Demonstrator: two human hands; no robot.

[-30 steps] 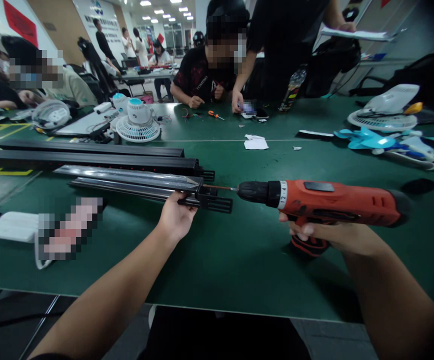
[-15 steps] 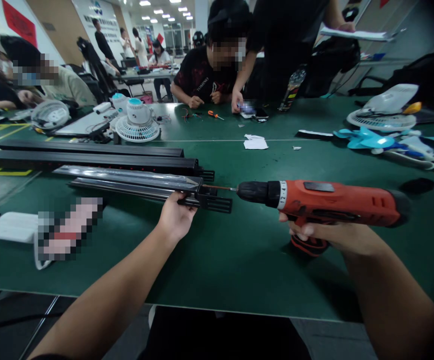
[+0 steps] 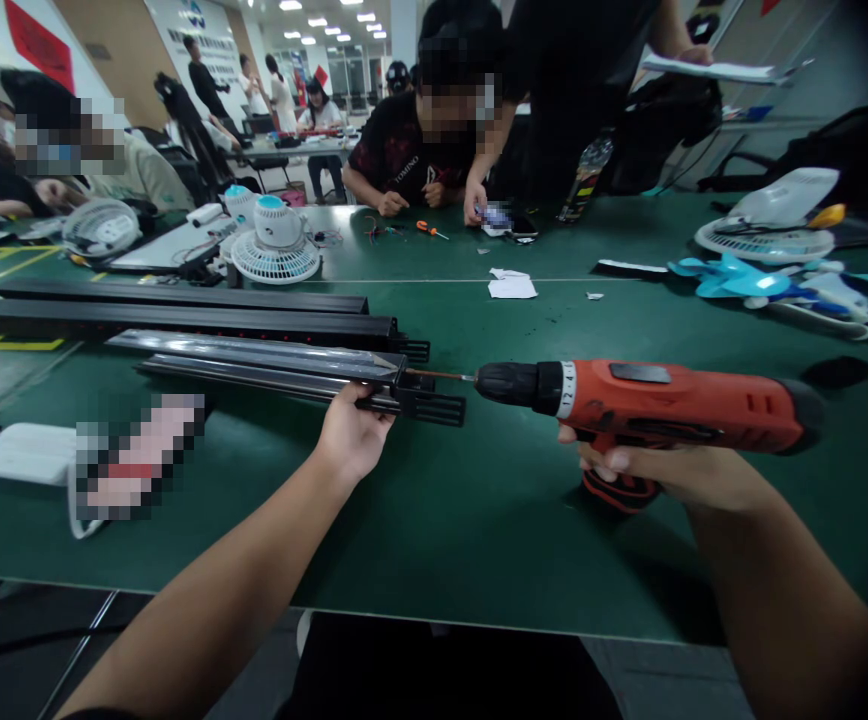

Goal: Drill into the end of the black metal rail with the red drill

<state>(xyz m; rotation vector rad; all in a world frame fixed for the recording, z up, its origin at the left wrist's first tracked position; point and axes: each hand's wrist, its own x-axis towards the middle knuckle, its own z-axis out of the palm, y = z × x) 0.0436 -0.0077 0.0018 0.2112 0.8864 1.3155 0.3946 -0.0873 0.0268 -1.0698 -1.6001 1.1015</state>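
"What's across the green table [image 3: 479,540]?"

"An orange-handled screwdriver [image 3: 426,228], thin wires [image 3: 384,231] near it, both in front of a seated person in a dark T-shirt [image 3: 404,160]."

"And standing?"

"A person in black [image 3: 569,70], holding out white papers [image 3: 711,67]. A clear bottle [image 3: 588,180] is near."

"Anything on the right?"

"Turquoise fan blades [image 3: 734,278], close to a white fan grille [image 3: 764,243]."

"On the left?"

"A white fan [image 3: 276,250], grille down. Nearer us, a flat white block [image 3: 20,453] beside something pixelated [image 3: 145,455]; I can't tell what."

"In the middle?"

"A white paper scrap [image 3: 513,286]."
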